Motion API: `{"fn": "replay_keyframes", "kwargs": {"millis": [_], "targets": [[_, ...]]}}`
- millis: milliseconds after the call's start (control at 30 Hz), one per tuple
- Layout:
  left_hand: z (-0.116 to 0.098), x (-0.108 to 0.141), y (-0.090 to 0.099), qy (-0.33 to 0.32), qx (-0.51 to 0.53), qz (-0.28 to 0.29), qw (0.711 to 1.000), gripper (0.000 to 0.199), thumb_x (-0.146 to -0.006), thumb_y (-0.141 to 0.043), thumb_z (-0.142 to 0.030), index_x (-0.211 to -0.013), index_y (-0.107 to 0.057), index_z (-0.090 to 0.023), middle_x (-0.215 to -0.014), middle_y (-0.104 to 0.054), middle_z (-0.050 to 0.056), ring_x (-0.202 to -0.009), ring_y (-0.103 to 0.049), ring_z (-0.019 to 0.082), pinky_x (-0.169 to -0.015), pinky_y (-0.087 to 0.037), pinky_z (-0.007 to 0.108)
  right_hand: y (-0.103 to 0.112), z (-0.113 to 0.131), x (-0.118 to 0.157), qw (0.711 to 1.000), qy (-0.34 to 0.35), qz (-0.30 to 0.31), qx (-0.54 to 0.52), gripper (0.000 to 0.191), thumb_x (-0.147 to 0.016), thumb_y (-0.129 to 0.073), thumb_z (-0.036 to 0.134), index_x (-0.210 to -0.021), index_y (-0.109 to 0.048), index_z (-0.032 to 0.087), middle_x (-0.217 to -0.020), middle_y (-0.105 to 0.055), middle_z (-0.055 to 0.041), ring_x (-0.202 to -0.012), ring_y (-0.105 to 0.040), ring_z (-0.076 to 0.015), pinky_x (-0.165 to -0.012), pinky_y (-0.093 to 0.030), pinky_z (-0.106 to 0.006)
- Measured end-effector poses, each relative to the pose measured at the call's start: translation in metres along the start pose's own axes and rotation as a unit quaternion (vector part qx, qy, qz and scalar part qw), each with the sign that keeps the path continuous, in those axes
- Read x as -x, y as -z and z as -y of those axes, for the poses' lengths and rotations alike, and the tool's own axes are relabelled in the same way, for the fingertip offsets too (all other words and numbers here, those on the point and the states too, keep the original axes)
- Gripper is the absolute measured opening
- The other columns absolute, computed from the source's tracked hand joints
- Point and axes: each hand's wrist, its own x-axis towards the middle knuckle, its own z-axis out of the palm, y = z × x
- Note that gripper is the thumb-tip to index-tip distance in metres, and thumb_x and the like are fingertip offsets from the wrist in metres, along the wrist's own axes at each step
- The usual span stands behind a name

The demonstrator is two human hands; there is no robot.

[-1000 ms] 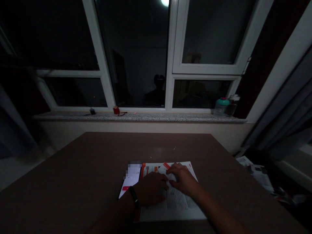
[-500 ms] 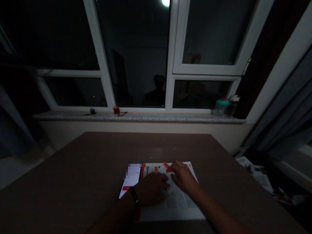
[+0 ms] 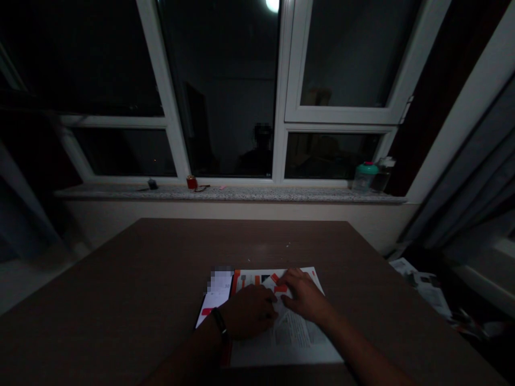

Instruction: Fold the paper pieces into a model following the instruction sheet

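Observation:
A printed booklet [image 3: 292, 351] with orange and white pages lies flat at the table's near side. On top of it is a small folded sheet of paper [image 3: 280, 288], white with orange-red patches. My left hand [image 3: 249, 312], with a dark band at its wrist, reaches over the booklet; its curled fingers hold the folded paper's left side. From the right, my right hand [image 3: 302, 294] grips the upper right part of the paper, thumb and forefinger bent around the orange patch. The hands hide part of the sheet, and the light is dim.
A phone [image 3: 219, 295] with its screen lit lies against the booklet's left edge on the brown table [image 3: 132, 300]. Behind stand a window sill [image 3: 249, 194], a red jar [image 3: 192, 183] and a teal-lidded bottle [image 3: 365, 176]. Newspapers [image 3: 426, 287] lie at the right.
My right hand has shifted slightly, its thumb and forefinger further apart, showing more of the orange patch. My left fingers have curled a little. The booklet and phone stay in place.

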Motion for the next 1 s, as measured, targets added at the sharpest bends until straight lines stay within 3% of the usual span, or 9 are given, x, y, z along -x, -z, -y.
{"fn": "replay_keyframes", "kwargs": {"millis": [400, 600, 767, 1000], "targets": [[0.001, -0.001, -0.001, 0.002, 0.001, -0.007, 1.000, 0.013, -0.088, -0.064, -0.027, -0.097, -0.073, -0.024, -0.121, -0.065, 0.003, -0.106, -0.061, 0.024, -0.092, -0.045, 0.037, -0.007, -0.015, -0.008, 0.999, -0.003, -0.038, -0.006, 0.035, -0.078, -0.049, 0.002, -0.098, -0.069, 0.022, -0.100, -0.064, -0.0049, -0.101, -0.054, -0.0213, -0.089, -0.038, -0.033], [0.004, -0.001, -0.005, 0.001, 0.000, -0.008, 1.000, 0.015, -0.089, -0.064, -0.030, -0.101, -0.073, -0.026, -0.123, -0.064, 0.002, -0.110, -0.059, 0.025, -0.096, -0.043, 0.040, 0.000, -0.022, -0.006, 0.996, -0.005, -0.064, -0.055, 0.030, -0.078, -0.049, 0.006, -0.096, -0.068, 0.022, -0.098, -0.064, -0.0049, -0.098, -0.056, -0.0218, -0.088, -0.039, -0.034], [0.009, 0.000, -0.014, -0.001, -0.006, -0.025, 1.000, 0.028, -0.088, -0.067, -0.034, -0.115, -0.066, -0.028, -0.134, -0.057, 0.005, -0.122, -0.052, 0.028, -0.106, -0.035, 0.047, 0.012, -0.030, -0.004, 0.996, -0.018, -0.074, -0.051, 0.038, -0.067, -0.052, 0.003, -0.097, -0.066, 0.021, -0.099, -0.064, -0.0058, -0.100, -0.055, -0.0232, -0.090, -0.037, -0.036], [0.012, 0.001, -0.019, 0.011, -0.007, -0.028, 1.000, 0.047, -0.086, -0.069, -0.040, -0.130, -0.056, -0.028, -0.141, -0.052, 0.006, -0.129, -0.047, 0.029, -0.110, -0.030, 0.051, 0.020, -0.033, -0.001, 0.997, -0.021, -0.057, -0.044, 0.034, -0.066, -0.053, 0.005, -0.095, -0.062, 0.020, -0.099, -0.060, -0.0064, -0.097, -0.055, -0.0228, -0.086, -0.038, -0.033]]}}
